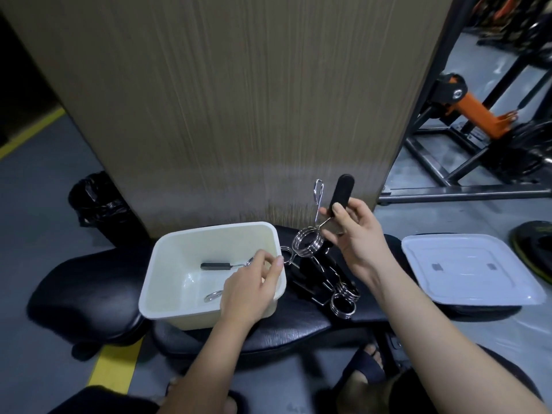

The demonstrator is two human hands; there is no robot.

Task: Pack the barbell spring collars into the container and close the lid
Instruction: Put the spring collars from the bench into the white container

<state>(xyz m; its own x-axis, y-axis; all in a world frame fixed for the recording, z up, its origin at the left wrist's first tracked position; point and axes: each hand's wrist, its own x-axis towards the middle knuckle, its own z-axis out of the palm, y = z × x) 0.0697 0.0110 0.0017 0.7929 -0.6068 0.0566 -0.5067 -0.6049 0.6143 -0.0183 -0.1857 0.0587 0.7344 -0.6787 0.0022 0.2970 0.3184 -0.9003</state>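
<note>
Head view, looking down. My left hand (pixel 254 282), at lower centre, reaches into the cream container (pixel 167 264) with fingers pinched on a spring collar (pixel 221 266) whose black handle lies across the container floor; a bare wire handle (pixel 213 295) shows just below it. My right hand (pixel 355 234), right of centre, is clamped on the black handle of a second collar (pixel 309 243), held raised with its steel coil hanging just beside the container's right rim and its wire handle pointing up. More collars (pixel 343 300) lie in a loose heap on the counter (pixel 89 288), between the container and the lid (pixel 469 270). The lid rests flat at the right, well apart from the container. The counter is padded black vinyl, creased and curved. Behind it, filling the upper centre, stands a pale wood-grain panel (pixel 239 100). A black bag-lined bin (pixel 95 201) sits at middle left on the grey floor (pixel 38 186), which carries yellow lines. Black and orange gym frames (pixel 466 109) occupy the upper right. My sandalled foot (pixel 364 369) shows at the bottom.
</note>
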